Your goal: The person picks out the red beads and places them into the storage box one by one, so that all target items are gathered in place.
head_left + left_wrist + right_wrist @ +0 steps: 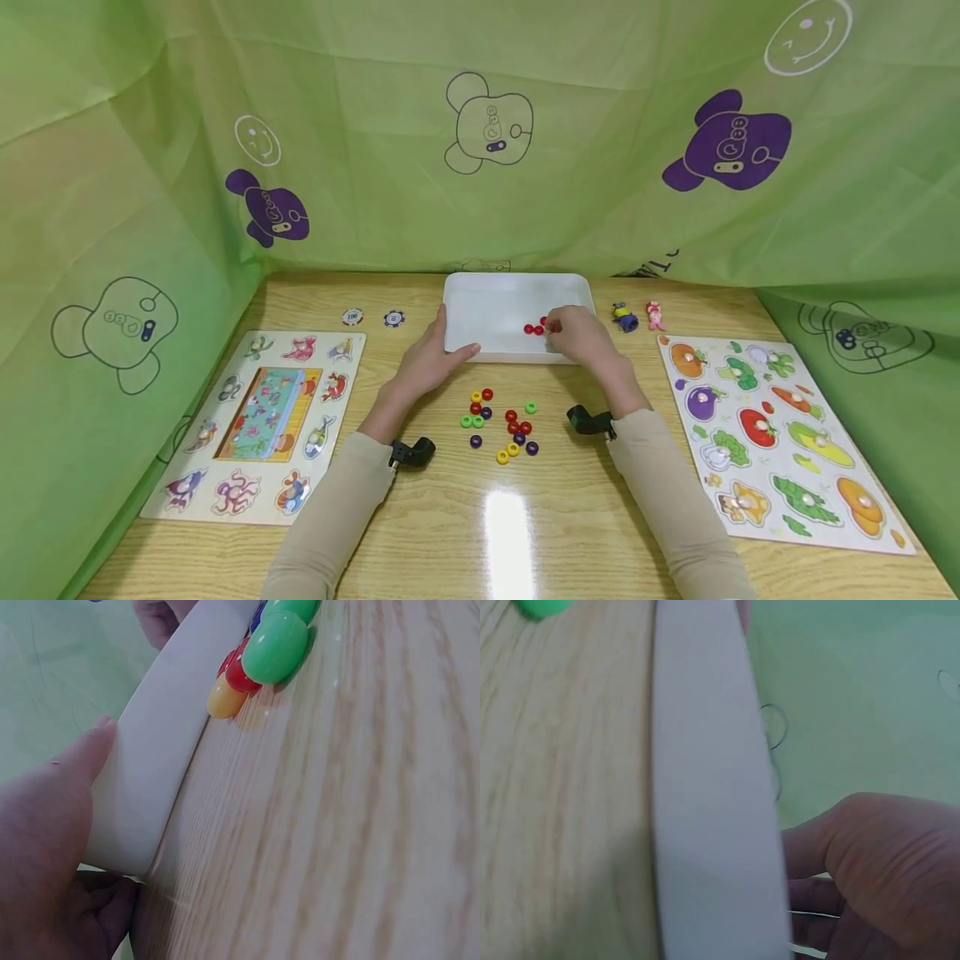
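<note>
1. Head view: left hand (431, 358) laid against the near left corner of the white tray (480, 293), thumb along the front rim, fingers curled round the left wall. Right hand (581, 333) reaching over the tray's near right edge, fingers bent down beside the red rings (534, 328) lying on the tray floor; whether a ring sits pinched between the fingertips cannot be told. Loose rings (501, 423) in red, green, yellow and purple scattered on the wooden table (465, 533) just in front of the tray, between the two forearms.
2. Left wrist view: left hand (52, 847) gripping the white tray (161, 750), thumb pressed on the outer wall, fingers tucked under the corner. Loose rings (259, 660) bunched near that wall on the wooden table (337, 825).
3. Right wrist view: blurred. Right hand (877, 870) just beyond the white tray (705, 810) rim, fingers curled inward over the inside; grip cannot be told.
</note>
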Available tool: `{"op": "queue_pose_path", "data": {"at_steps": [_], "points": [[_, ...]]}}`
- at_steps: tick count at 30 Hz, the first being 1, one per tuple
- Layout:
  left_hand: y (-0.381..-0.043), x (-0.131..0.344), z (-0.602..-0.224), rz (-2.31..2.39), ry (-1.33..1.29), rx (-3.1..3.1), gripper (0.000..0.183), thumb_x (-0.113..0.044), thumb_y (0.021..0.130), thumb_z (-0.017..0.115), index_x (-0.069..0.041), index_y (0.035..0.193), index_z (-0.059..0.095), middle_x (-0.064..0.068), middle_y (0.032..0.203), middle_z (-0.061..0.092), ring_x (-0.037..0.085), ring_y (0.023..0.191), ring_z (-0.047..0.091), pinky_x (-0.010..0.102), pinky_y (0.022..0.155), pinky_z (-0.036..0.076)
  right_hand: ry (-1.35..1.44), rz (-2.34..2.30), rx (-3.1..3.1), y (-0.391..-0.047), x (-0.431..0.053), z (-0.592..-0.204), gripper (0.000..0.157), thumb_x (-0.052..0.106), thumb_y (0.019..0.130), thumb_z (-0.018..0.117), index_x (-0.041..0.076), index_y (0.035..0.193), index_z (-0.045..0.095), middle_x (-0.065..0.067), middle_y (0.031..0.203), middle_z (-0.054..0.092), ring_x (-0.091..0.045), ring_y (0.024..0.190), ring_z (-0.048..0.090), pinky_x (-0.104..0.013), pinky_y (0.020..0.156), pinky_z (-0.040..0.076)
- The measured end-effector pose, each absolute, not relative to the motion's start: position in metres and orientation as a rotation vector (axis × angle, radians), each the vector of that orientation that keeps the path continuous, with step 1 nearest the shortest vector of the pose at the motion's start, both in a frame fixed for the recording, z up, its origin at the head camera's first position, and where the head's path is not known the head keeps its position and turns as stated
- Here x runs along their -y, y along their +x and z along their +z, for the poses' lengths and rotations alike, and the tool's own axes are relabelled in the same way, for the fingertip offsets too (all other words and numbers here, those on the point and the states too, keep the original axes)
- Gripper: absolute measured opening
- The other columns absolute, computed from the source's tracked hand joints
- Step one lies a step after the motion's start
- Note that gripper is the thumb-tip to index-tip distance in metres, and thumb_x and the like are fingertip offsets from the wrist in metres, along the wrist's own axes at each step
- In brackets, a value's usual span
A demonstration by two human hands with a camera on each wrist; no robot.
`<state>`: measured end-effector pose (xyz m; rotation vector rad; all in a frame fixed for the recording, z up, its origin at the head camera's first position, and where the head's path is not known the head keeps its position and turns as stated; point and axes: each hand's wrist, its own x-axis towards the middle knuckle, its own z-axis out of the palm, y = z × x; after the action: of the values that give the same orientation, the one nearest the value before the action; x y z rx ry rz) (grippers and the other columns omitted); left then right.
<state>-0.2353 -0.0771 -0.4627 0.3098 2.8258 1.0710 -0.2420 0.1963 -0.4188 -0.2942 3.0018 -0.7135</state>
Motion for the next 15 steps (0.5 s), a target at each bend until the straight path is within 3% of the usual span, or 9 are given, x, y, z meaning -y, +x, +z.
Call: {"op": "queue_pose_path", "data": {"at_steps": [5,15], "points": [[-0.235,0.078,-0.463,1.070,0.304,-2.825,0.108,-0.076,0.076,0.046,-0.016,0.150,-0.005,0.012,0.156,0.012,0.035,0.141,0.022,0.051,0.111,0.029,-0.400,-0.688,-3.047,-0.235,-0.191,-0.407,0.024,0.008,0.082,0.059,0.008,0.103,0.070,-0.008,0.094,0.067,-0.021,0.080,0.058,-0.034,0.068,0.047],[-0.235,0.077,-0.463,1.066,0.289,-2.824,0.107,-0.076,0.076,0.046,-0.016,0.150,-0.003,0.012,0.156,0.013,0.035,0.140,0.024,0.050,0.111,0.029,-0.827,-0.684,-2.894,-0.191,-0.166,-0.390,0.016,0.008,0.084,0.066,0.011,0.099,0.070,-0.001,0.094,0.069,-0.013,0.084,0.061,-0.030,0.077,0.052]]}}
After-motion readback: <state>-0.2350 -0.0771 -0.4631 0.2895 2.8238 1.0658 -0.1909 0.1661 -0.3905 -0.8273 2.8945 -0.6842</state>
